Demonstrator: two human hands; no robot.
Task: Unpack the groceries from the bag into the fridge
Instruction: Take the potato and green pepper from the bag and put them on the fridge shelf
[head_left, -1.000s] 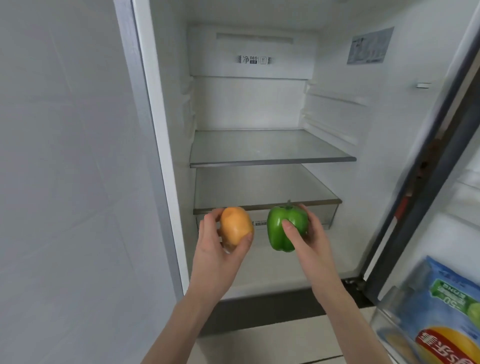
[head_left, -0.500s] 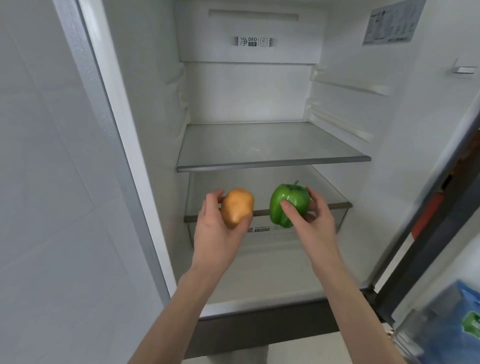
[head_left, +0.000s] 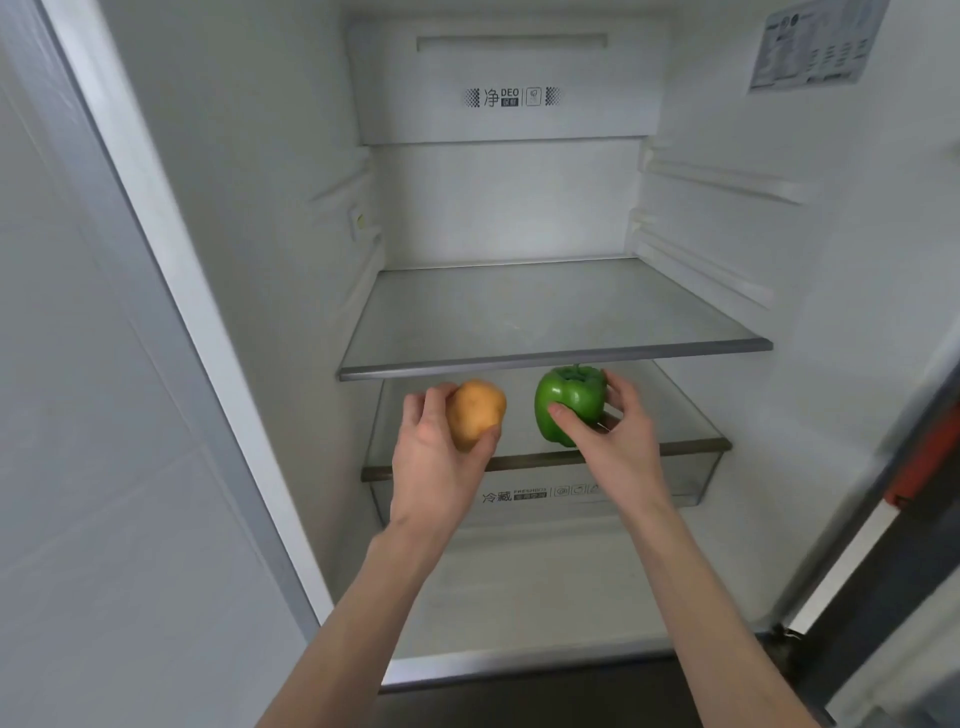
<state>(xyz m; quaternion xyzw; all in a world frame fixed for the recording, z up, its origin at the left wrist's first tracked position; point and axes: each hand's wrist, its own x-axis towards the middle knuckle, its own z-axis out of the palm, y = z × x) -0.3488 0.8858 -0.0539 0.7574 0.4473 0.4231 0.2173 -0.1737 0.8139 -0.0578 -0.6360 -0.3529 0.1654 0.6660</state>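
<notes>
Since the earlier frames both hands had moved up and deeper into the fridge (head_left: 249, 260), the view closing in with them. Left hand (head_left: 436, 462) gripped the potato (head_left: 475, 413), fingers curled round it. Right hand (head_left: 618, 441) held the pepper (head_left: 571, 402), thumb on its front, fingers behind.

Both items were in the air, apart, just under the front edge of the glass shelf (head_left: 550, 312) and above the drawer (head_left: 691, 467). Judged: placement imminent, neither item set down yet.

Fridge interior white; the shelf carried nothing visible. Door edge at right, grey wall at left. The bag was out of view.
</notes>
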